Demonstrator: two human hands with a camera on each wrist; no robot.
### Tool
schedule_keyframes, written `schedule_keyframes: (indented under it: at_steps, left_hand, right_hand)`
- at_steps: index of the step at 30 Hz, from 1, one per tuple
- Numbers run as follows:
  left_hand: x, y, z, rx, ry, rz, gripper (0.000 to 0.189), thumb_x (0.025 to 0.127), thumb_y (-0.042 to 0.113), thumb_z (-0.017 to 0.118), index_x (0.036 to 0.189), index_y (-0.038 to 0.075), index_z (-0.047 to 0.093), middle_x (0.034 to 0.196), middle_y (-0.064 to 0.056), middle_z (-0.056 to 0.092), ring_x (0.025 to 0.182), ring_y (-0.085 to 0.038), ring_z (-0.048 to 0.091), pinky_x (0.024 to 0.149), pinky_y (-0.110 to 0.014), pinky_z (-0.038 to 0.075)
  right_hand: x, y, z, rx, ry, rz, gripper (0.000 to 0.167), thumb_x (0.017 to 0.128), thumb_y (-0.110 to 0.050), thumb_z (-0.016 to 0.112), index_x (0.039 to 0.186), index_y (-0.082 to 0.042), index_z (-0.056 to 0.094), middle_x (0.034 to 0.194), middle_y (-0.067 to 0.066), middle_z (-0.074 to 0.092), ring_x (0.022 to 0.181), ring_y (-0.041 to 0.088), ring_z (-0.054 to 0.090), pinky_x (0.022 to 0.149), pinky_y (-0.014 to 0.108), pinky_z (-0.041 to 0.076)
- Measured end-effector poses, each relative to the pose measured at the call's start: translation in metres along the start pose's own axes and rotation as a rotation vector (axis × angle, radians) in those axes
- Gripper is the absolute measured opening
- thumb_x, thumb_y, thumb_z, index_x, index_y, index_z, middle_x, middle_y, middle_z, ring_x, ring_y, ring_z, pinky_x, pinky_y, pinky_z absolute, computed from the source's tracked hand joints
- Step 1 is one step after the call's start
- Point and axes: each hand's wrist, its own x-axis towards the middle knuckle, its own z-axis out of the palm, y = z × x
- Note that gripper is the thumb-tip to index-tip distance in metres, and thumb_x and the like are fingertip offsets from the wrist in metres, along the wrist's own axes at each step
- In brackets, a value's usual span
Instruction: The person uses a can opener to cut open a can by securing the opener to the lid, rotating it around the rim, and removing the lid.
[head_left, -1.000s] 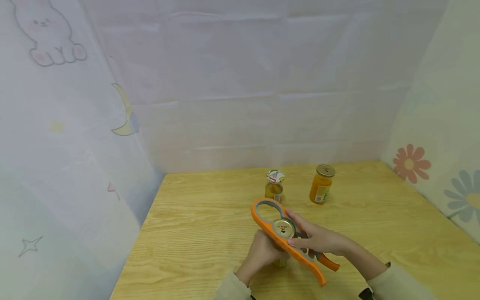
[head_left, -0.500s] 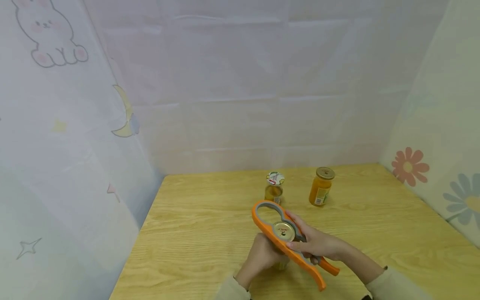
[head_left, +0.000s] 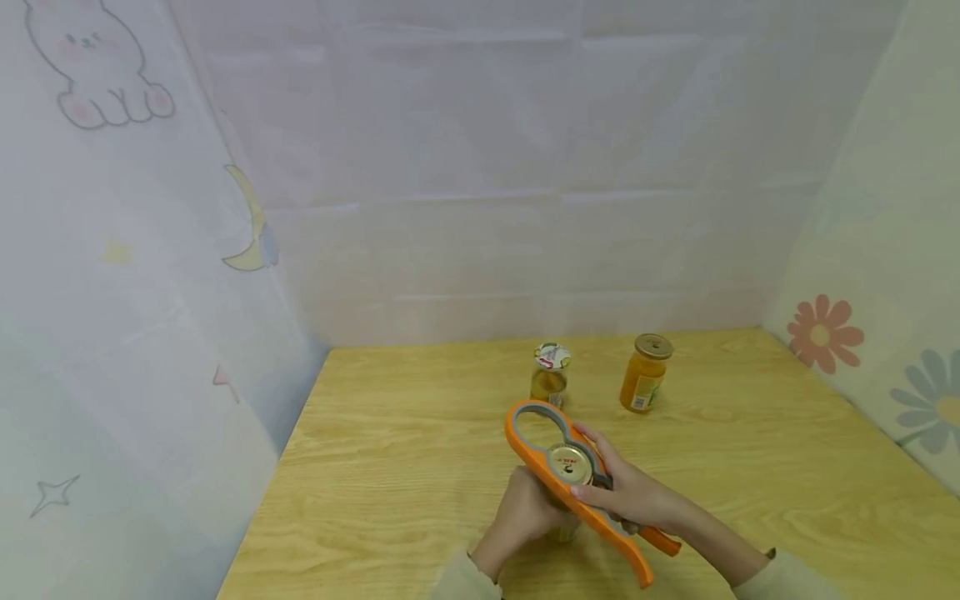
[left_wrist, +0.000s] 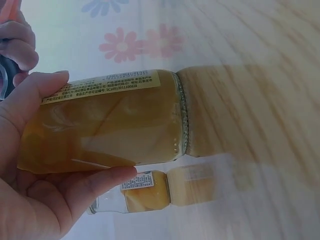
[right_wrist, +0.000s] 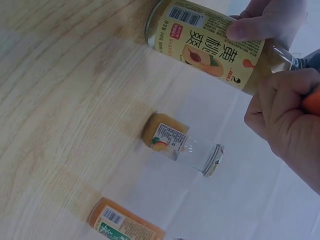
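My left hand point(head_left: 525, 504) grips a glass jar of yellow peaches point(left_wrist: 105, 135) round its body, near the front of the table. The jar stands upright, its base meeting its reflection in the left wrist view. Around its gold lid point(head_left: 570, 463) sits an orange and grey jar opener point(head_left: 534, 457), in the smaller of its two rings. My right hand point(head_left: 637, 496) holds the opener by its handles, thumb lying over the near orange arm. The far, larger ring surrounds nothing. In the right wrist view, the peach label point(right_wrist: 210, 45) shows between the fingers.
Behind the opener stands a smaller glass jar point(head_left: 549, 385) with a white patterned lid and amber contents. A jar with orange contents point(head_left: 643, 379) and a gold lid stands farther right. The wooden table point(head_left: 390, 433) ends at a pale cloth backdrop point(head_left: 450, 250).
The opener's handle ends have shifted slightly toward the person, along with my right hand. Both hands keep their grip, and the other jars stay in place.
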Motion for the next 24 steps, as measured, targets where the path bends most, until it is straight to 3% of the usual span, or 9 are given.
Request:
schedule_keyframes:
  at_steps: [8, 15, 20, 24]
  left_hand:
    - [0.002, 0.003, -0.003, 0.021, 0.016, 0.025, 0.05, 0.056, -0.001, 0.078, 0.1, 0.01, 0.057, 0.089, 0.009, 0.06, 0.082, -0.002, 0.056, 0.073, -0.02, 0.046]
    - [0.004, 0.004, -0.004, 0.03, 0.009, 0.005, 0.051, 0.056, -0.002, 0.078, 0.101, 0.011, 0.058, 0.087, 0.011, 0.059, 0.079, -0.001, 0.055, 0.07, -0.019, 0.046]
    - [0.003, 0.003, -0.003, 0.051, 0.006, -0.002, 0.052, 0.054, -0.002, 0.08, 0.1, 0.01, 0.058, 0.087, 0.01, 0.06, 0.078, -0.001, 0.055, 0.069, -0.019, 0.046]
    - [0.001, 0.002, -0.002, 0.037, -0.009, -0.015, 0.052, 0.053, -0.002, 0.081, 0.098, 0.01, 0.059, 0.087, 0.01, 0.06, 0.079, -0.002, 0.056, 0.071, -0.019, 0.045]
  right_hand:
    - [0.002, -0.001, 0.0, -0.13, 0.041, -0.068, 0.079, 0.09, -0.018, 0.054, 0.143, -0.017, -0.004, 0.06, -0.001, 0.04, 0.04, 0.002, 0.03, 0.036, 0.016, 0.028]
    - [0.003, -0.005, 0.0, -0.198, 0.061, -0.114, 0.08, 0.088, -0.016, 0.057, 0.143, -0.014, 0.0, 0.069, 0.005, 0.04, 0.046, 0.004, 0.031, 0.038, 0.018, 0.028]
    - [0.002, -0.01, 0.001, -0.269, 0.075, -0.049, 0.077, 0.088, -0.024, 0.057, 0.144, -0.015, 0.003, 0.083, 0.016, 0.049, 0.051, 0.007, 0.039, 0.041, 0.021, 0.036]
    - [-0.002, -0.015, 0.001, -0.349, 0.091, 0.026, 0.079, 0.088, -0.032, 0.056, 0.144, -0.015, 0.003, 0.068, 0.009, 0.047, 0.039, 0.008, 0.041, 0.034, 0.027, 0.041]
